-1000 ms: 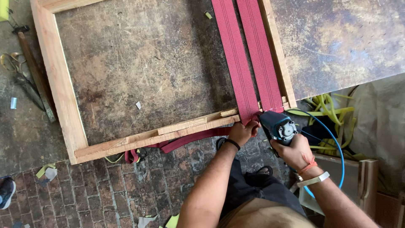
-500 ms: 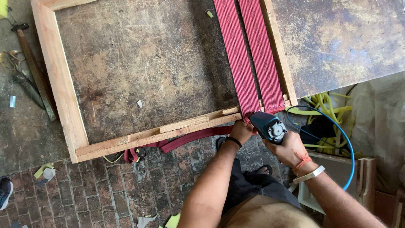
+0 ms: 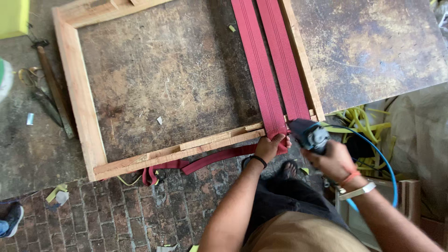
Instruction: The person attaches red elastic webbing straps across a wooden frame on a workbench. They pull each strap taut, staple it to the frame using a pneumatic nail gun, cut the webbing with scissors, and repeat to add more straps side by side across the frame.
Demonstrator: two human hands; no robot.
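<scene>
A wooden frame [image 3: 84,107] lies on a worn dark worktable [image 3: 177,79]. Two dark red webbing straps [image 3: 273,65] run side by side across the frame's right part to its near rail. My left hand [image 3: 270,145] pinches the end of the left strap and holds it against the near rail. My right hand [image 3: 333,161] grips a dark pneumatic staple gun [image 3: 308,133], its nose beside the strap ends at the frame's near right corner. A blue air hose [image 3: 380,158] leads from the gun. More red webbing [image 3: 196,165] hangs loose under the near rail.
A hammer [image 3: 53,88] and scissors [image 3: 32,86] lie left of the frame on the table. Yellow cord [image 3: 357,119] is piled right of the table's corner. Brick floor [image 3: 140,214] lies below, with another person's shoe [image 3: 9,219] at the lower left.
The staple gun has shifted a little up and left, closer to the strap ends at the frame's corner. My left hand has stayed on the strap end.
</scene>
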